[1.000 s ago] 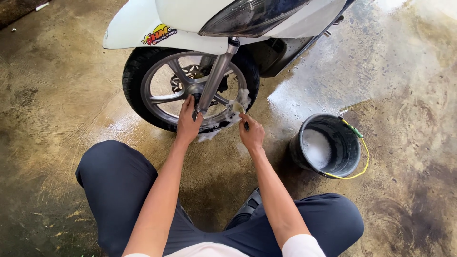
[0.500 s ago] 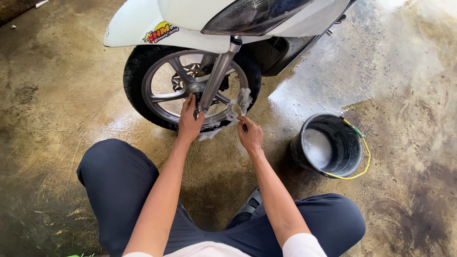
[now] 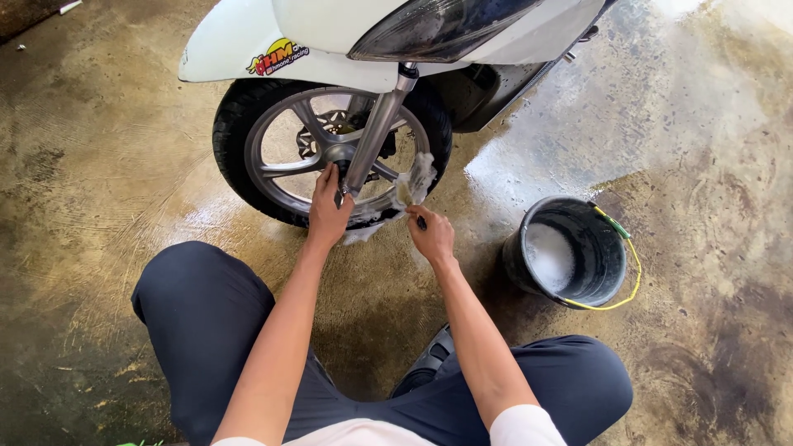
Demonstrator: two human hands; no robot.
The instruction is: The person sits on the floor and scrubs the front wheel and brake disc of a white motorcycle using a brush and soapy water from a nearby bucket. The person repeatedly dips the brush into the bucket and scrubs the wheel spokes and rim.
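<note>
On the left, wet concrete floor runs up to the front wheel of a white scooter, its black tyre standing upright under a white mudguard that bears a small colourful sticker. The silver spoked rim shows soap suds along its lower edge. The left hand lies against the lower part of the wheel beside the silver fork leg, fingers curled loosely onto the rim and fork foot, the thumb toward the hub. Just to the right, the right hand is closed around the handle of a small brush, whose soapy head touches the rim and tyre at the wheel's lower right. Further right, well apart from the wheel, a black bucket with a yellow wire handle stands on the floor, white foam inside it. Below, the person's knees in dark trousers spread to either side.
</note>
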